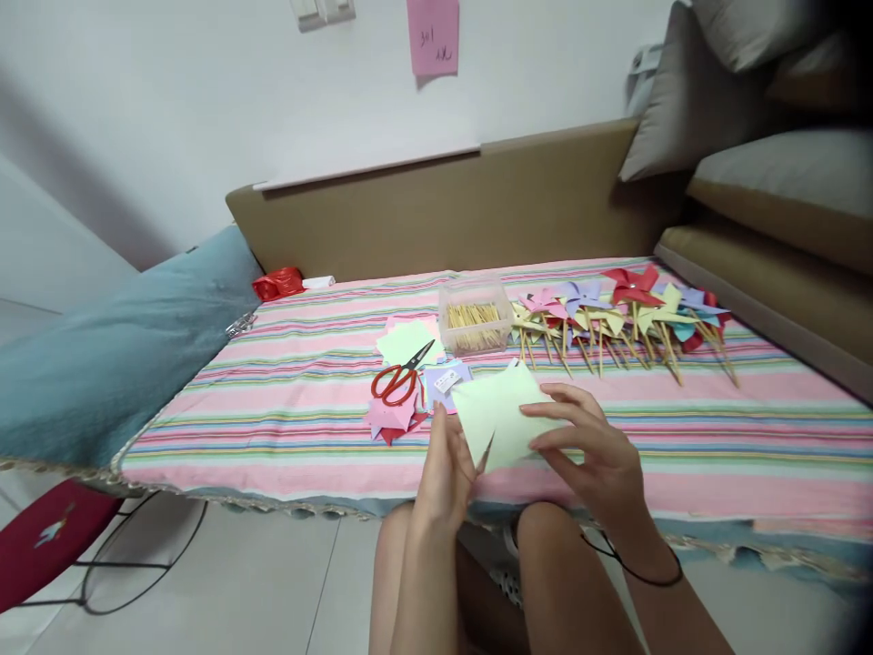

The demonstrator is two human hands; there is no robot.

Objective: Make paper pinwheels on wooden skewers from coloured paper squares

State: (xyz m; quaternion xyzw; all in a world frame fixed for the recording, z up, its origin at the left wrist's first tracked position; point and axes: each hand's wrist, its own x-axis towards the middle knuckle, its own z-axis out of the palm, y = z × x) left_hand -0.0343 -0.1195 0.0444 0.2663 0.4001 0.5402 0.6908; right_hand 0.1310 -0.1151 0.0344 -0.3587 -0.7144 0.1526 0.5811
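A pale green square of paper [501, 409] is held up in front of me, with slits cut in from its corners; one gapes at the lower left. My left hand [446, 464] pinches its lower left edge. On the right side, my right hand [597, 446] grips the sheet, fingers across its face and thumb below. Beyond it lie red-handled scissors [399, 380], partly open, on pale green and pink cut papers [409, 341]. Beside them is a stack of purple and blue paper squares [462, 371] with a white label on top.
A clear plastic box [508, 332] holds many thin wooden sticks. Several finished paper pinwheels [614, 314] on sticks lie to the right. Striped cloth [273, 418] covers the sofa seat. A red plastic bag [278, 284] sits at the back left; a red stool [58, 541] stands lower left.
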